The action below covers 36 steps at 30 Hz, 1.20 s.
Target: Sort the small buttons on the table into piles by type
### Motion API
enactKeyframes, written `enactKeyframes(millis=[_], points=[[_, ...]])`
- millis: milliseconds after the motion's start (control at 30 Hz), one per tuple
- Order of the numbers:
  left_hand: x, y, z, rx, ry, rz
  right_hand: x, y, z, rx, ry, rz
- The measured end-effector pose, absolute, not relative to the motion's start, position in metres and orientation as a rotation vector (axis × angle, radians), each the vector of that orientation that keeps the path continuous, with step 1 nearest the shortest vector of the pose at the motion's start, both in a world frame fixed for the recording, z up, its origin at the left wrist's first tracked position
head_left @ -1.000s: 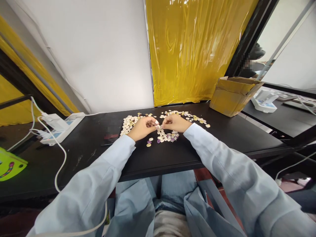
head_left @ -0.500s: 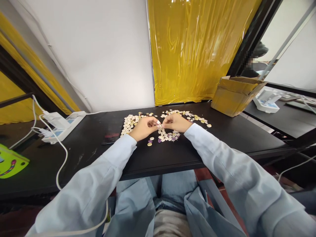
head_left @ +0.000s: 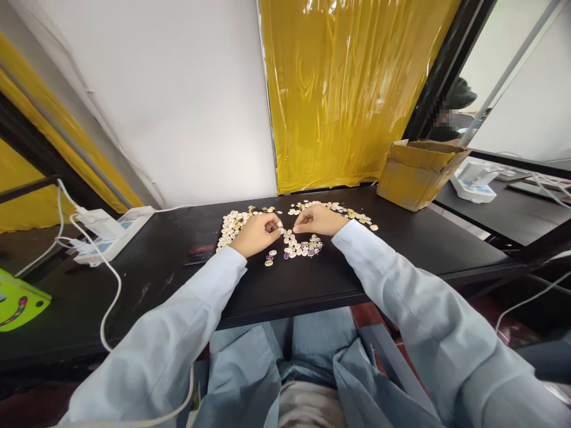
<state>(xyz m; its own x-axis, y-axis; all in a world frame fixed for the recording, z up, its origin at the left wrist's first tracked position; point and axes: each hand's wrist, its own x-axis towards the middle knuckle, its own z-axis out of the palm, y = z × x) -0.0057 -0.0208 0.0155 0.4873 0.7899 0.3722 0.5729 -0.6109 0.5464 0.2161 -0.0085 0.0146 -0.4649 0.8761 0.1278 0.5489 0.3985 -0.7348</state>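
Observation:
Many small cream, yellow and purple button-like pieces (head_left: 305, 247) lie loose on the black table (head_left: 285, 291). Over the pile's left part is my left hand (head_left: 257, 233), thumb and forefinger pinched together. A pale spot shows at its fingertips, too small to tell from a nail or a piece. My right hand (head_left: 322, 220) is a short gap away on the right, its fingers also closed in a pinch above the cream pieces; what they hold, if anything, is hidden. Several separate pieces (head_left: 269, 257) sit nearer the table's front edge.
At the back right stands an open cardboard box (head_left: 419, 173). A white power strip (head_left: 113, 235) with cables is on the left, with a dark flat object (head_left: 200, 252) nearer the pieces. A green board (head_left: 20, 300) is at far left. Another person (head_left: 452, 110) appears beyond the frame.
My fingertips, touching each other half a second ago, have come apart, the left hand moving slightly left. The view has also shifted a little.

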Motion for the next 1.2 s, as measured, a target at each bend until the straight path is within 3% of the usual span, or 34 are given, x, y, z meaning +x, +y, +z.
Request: enactKeyframes(millis=[167,300,500,1200], points=[[-0.020,-0.010,0.011,2.507,1.231,0.739,0.239,-0.010,0.025,-1.653,-2.248,0.749],[-0.025,-0.009,0.016,2.553,1.203,0.711,0.242,-0.009,0.023,-1.619,-2.322,0.758],[-0.031,-0.018,0.031,2.423,0.996,0.348,0.238,-0.007,0.021,-1.626,-2.301,0.869],[-0.021,-0.023,0.025,2.455,0.969,0.367,0.245,-0.007,0.023,-1.653,-2.350,0.781]])
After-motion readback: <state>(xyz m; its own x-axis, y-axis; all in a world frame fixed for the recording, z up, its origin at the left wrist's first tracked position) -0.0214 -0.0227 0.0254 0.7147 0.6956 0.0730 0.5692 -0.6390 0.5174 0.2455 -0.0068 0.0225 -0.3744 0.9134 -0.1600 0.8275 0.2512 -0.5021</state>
